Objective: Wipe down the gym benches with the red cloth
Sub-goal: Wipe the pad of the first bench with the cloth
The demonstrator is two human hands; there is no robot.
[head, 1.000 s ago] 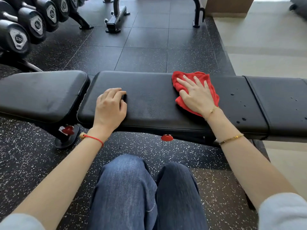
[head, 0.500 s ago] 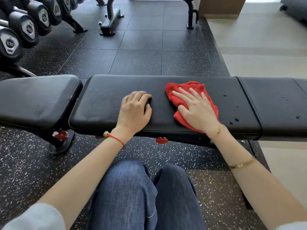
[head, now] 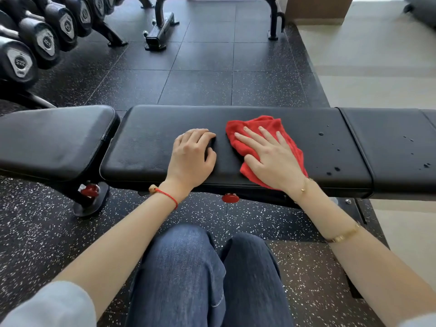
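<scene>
- Pressing flat on the cloth (head: 262, 128), your right hand (head: 271, 159) has its fingers straight and spread, palm down, pinning the cloth to the middle pad (head: 153, 142) of the bench, right of the pad's centre and reaching from mid-depth to the near edge.
- Your left hand (head: 191, 159) rests on the same pad just beside the cloth, fingers curled under, gripping nothing; it looks like a brace.
- Over the last second the left hand has come in from the pad's left end to sit next to the cloth, and the cloth has slid leftward along the pad. That reads as a stroke running left, so the stretch behind your right hand may be done.
- The droplets (head: 330, 171) near the pad's right end, and more on the right pad (head: 389, 128), are not yet wiped; I judge the job only partly through.
- Room to move: bare pad lies left of your left hand up to the gap before the left pad (head: 54, 140). That hand blocks the cloth's path, so shift it first.
- The far edge has open floor beyond; the near edge sits over your knees (head: 188, 256).
- The dumbbells (head: 28, 50) sit at the far left, well apart from the bench.
</scene>
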